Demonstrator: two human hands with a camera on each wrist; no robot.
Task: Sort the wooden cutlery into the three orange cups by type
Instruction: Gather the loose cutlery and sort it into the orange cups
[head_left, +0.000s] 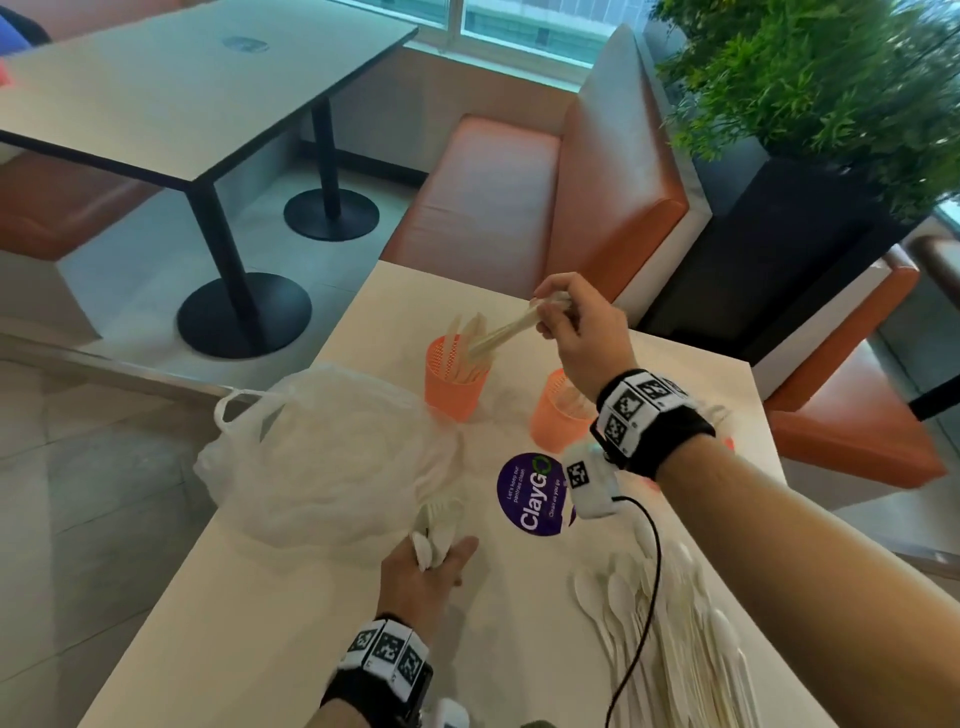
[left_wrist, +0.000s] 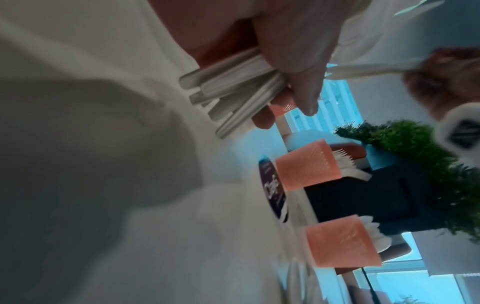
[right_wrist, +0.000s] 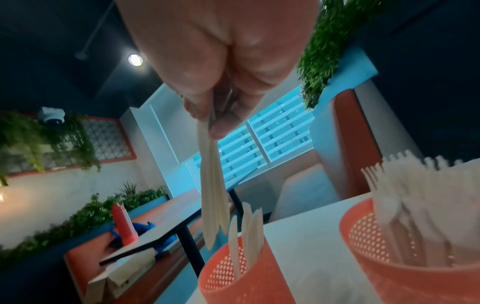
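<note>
My right hand (head_left: 558, 312) pinches a few wooden knives (head_left: 498, 332) by their handles, blades angled down over the far orange cup (head_left: 454, 379), which holds other knives. In the right wrist view the held knives (right_wrist: 211, 195) hang just above that cup (right_wrist: 241, 273); a second cup (right_wrist: 415, 257) beside it is full of forks. My wrist partly hides this second cup (head_left: 558, 410) in the head view. My left hand (head_left: 434, 558) grips a bundle of cutlery (left_wrist: 233, 86) low over the table. A third cup (left_wrist: 340, 242) shows in the left wrist view.
A crumpled clear plastic bag (head_left: 332, 457) lies left of the cups, touching my left hand's bundle. A pile of spoons (head_left: 670, 623) is spread at the near right, crossed by a black cable. A purple round sticker (head_left: 532, 491) marks the table (head_left: 291, 623). Orange benches stand behind.
</note>
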